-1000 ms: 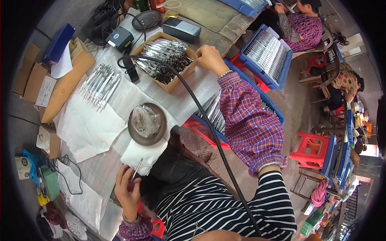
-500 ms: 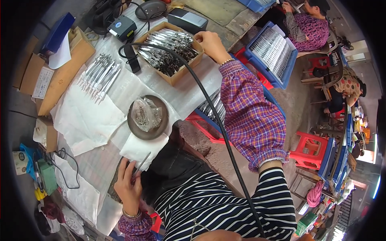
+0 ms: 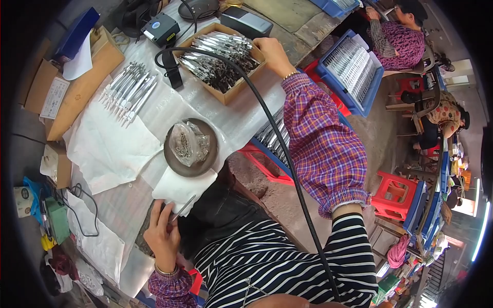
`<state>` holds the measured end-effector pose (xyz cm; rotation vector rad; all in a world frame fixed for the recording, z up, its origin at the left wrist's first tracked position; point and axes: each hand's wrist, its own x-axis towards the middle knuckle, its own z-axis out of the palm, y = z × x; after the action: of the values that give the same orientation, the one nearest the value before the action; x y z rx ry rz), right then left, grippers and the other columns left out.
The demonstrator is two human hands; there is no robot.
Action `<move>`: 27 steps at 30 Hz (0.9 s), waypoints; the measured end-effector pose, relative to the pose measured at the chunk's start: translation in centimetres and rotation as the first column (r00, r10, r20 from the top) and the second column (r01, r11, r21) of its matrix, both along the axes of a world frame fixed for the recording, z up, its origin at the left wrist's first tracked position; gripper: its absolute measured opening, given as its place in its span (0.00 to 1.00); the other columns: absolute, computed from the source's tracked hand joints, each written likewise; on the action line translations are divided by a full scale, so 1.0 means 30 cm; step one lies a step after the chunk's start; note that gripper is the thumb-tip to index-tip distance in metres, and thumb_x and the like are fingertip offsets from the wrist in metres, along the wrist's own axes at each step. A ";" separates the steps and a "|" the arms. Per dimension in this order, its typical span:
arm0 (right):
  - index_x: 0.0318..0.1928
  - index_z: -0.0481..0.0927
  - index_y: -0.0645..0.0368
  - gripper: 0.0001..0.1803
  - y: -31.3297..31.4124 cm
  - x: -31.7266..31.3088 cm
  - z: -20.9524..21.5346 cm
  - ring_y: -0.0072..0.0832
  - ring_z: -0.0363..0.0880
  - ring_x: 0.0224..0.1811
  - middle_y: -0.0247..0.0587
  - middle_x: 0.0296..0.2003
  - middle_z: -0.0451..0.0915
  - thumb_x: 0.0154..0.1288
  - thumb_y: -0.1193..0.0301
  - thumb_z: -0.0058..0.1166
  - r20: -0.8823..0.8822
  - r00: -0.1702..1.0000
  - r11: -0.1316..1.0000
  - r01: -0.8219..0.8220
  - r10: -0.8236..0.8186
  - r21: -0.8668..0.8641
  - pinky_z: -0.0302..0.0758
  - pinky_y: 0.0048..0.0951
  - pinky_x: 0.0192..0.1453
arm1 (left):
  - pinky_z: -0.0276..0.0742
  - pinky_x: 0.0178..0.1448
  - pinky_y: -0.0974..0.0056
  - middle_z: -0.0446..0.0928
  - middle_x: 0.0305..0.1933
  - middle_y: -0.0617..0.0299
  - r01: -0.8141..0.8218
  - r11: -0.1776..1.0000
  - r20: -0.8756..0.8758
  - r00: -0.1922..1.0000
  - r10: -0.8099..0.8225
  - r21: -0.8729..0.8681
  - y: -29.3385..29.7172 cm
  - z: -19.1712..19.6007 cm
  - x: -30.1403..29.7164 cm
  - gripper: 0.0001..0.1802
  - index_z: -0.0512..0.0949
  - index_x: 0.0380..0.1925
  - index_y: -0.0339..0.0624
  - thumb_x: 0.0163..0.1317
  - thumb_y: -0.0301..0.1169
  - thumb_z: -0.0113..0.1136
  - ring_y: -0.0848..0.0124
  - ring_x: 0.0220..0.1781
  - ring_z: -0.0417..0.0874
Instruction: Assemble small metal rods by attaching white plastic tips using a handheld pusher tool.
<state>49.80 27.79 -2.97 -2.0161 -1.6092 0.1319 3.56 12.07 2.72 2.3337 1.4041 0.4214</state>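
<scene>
My left hand (image 3: pixel 163 236) is closed around a slender metal tool (image 3: pixel 184 206), whose thin end sticks out over a folded white cloth (image 3: pixel 177 183) near my lap. Beyond that cloth, a round dark dish (image 3: pixel 172 163) carries a clear plastic bag (image 3: pixel 186 143) of small metal parts. My right arm reaches far forward. My right hand (image 3: pixel 273 55) has its fingers curled at the right corner of an open cardboard box (image 3: pixel 226 97); the fingertips are partly hidden. Heaped in the box are many slender silver tools (image 3: pixel 218 54).
A row of silver tools (image 3: pixel 128 95) lies at left on white sheeting. A black cable (image 3: pixel 267 123) crosses the view. Blue trays (image 3: pixel 365 97) of metal pieces and red stools (image 3: pixel 394 194) stand at right. A grey case (image 3: pixel 241 23) sits behind the box. Other people sit farther right.
The whole view has shifted slightly. My right hand stays at the box's corner, its fingers a little lower behind the edge. My left hand keeps the metal tool in nearly the same place.
</scene>
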 end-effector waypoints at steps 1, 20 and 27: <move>0.37 0.82 0.55 0.10 0.006 0.004 -0.001 0.47 0.79 0.37 0.51 0.33 0.80 0.55 0.71 0.50 0.059 0.998 1.000 -0.013 0.012 0.009 0.76 0.39 0.40 | 0.77 0.34 0.62 0.76 0.52 0.56 -0.004 1.000 -0.001 1.000 0.004 -0.005 -0.002 0.000 0.002 0.19 0.79 0.42 0.47 0.46 0.19 0.59 0.57 0.36 0.82; 0.34 0.82 0.61 0.10 -0.186 0.029 0.086 0.22 0.81 0.28 0.38 0.27 0.83 0.55 0.68 0.58 -0.302 0.950 0.953 0.016 0.080 0.303 0.75 0.23 0.35 | 0.75 0.29 0.66 0.77 0.51 0.59 -0.037 0.998 0.046 0.998 0.035 0.050 -0.004 -0.006 0.004 0.17 0.79 0.39 0.47 0.47 0.20 0.62 0.65 0.26 0.81; 0.34 0.82 0.63 0.10 -0.565 0.030 -0.070 0.25 0.80 0.28 0.41 0.28 0.82 0.50 0.73 0.59 -0.294 0.941 0.969 0.214 -0.171 0.123 0.75 0.24 0.36 | 0.73 0.26 0.68 0.76 0.52 0.58 -0.014 0.999 0.066 0.998 0.011 0.046 -0.004 -0.005 -0.008 0.18 0.80 0.40 0.46 0.46 0.18 0.60 0.67 0.26 0.81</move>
<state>50.68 10.82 -5.07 -1.9253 -1.2022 0.2048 3.33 11.95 2.58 2.3265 1.3934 0.5348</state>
